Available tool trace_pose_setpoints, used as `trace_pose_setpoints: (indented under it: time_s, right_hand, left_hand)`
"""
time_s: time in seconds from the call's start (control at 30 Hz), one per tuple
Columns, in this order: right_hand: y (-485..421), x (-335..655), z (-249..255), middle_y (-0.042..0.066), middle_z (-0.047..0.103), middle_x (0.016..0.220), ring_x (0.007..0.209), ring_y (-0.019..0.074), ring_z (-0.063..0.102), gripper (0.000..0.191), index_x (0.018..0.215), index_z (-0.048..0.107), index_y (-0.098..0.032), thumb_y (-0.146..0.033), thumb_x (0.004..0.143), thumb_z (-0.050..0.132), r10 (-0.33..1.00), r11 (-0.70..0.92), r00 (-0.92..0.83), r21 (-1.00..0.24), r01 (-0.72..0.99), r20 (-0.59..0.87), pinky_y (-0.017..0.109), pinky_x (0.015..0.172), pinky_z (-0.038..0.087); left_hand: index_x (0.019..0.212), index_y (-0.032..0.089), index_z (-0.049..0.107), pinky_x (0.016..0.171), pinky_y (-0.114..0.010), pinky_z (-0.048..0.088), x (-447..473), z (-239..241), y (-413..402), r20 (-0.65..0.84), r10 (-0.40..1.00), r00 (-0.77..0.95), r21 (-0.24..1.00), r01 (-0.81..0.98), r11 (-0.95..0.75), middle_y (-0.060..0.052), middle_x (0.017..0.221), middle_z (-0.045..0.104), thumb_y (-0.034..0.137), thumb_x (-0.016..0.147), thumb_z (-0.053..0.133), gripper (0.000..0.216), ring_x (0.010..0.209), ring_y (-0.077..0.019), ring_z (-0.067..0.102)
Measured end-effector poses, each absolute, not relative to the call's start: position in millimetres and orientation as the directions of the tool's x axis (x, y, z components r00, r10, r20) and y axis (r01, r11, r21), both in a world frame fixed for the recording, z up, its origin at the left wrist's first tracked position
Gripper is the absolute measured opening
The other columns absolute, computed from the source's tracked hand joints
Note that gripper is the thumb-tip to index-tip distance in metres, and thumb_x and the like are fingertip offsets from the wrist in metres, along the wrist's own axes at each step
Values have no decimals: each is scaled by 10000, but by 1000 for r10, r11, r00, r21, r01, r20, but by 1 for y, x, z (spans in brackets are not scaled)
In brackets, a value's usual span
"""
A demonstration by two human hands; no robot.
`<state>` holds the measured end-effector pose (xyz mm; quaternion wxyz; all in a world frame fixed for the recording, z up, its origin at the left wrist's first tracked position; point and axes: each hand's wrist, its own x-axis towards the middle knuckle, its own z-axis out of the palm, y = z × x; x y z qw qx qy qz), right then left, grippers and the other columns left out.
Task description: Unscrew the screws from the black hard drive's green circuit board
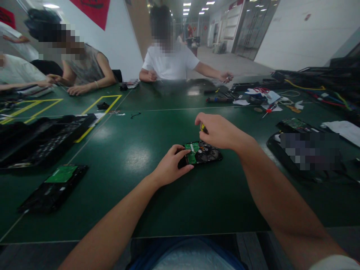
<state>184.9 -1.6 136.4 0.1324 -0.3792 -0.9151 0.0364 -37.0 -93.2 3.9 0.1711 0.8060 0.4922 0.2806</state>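
Observation:
A hard drive (209,154) lies on the green table in front of me, its green circuit board (192,148) facing up. My left hand (173,167) is closed around the left end of the drive, thumb and fingers on its edges and board. Above the far side of the drive, my right hand (221,129) is closed on a screwdriver (204,129) with a yellow and black handle. Most of the screwdriver is hidden by the fingers, and I cannot tell whether its tip touches the drive.
Another drive with a green board (60,174) lies at left, near a long black tray (47,138). On the right are a black device (306,152), a red screwdriver (270,108) and a cable pile (317,88). A person in white (171,62) sits opposite; others sit at left.

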Motion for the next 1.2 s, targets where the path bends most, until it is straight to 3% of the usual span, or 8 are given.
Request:
trace_pose_setpoints:
  time_s: [0.2,0.43,0.7,0.87,1.07,1.2]
  right_hand:
    - [-1,186,138,119,763,985,917,293,695,272,1184,622,-176,-337,965,626,768,636,-610,-118,763,196,360,769,438]
    - [1,186,134,97,761,1045,921,250,691,299,1212,604,-185,-198,915,627,701,713,-677,-199,672,223,339,798,452]
    - [2,180,131,129,771,1033,938,316,714,471,1308,532,-177,-347,922,741,757,647,-607,-153,747,241,372,774,483]
    - [3,172,122,142,761,1101,962,322,719,345,1233,552,-193,-369,970,691,743,656,-596,-157,738,304,392,796,495]
    - [8,166,111,147,746,1195,983,315,713,441,1293,503,-209,-339,944,737,751,650,-566,-228,725,339,404,821,499]
    - [12,165,107,126,741,1163,957,298,694,350,1229,521,-226,-355,959,701,725,678,-581,-235,696,369,388,799,470]
  left_hand:
    - [1465,258,586,1134,-525,546,-37,3,-93,294,886,360,553,692,-464,-122,1416,506,471,956,737,572,1305,-315,583]
    - [1458,251,595,1114,-525,558,-36,4,-93,290,887,358,550,696,-461,-127,1409,511,466,956,738,565,1295,-321,585]
    - [1457,226,595,1137,-518,539,-35,3,-93,286,890,356,555,696,-457,-136,1406,510,458,957,742,570,1297,-317,583]
    - [1463,249,588,1137,-524,540,-36,2,-92,287,888,358,550,698,-459,-128,1425,502,469,954,742,575,1316,-321,574]
    - [1467,251,586,1115,-522,555,-36,2,-92,296,885,360,547,695,-466,-126,1415,511,465,949,747,583,1294,-320,590]
    - [1465,246,587,1121,-524,551,-36,2,-92,294,885,361,549,694,-465,-128,1418,506,459,949,750,582,1294,-318,587]
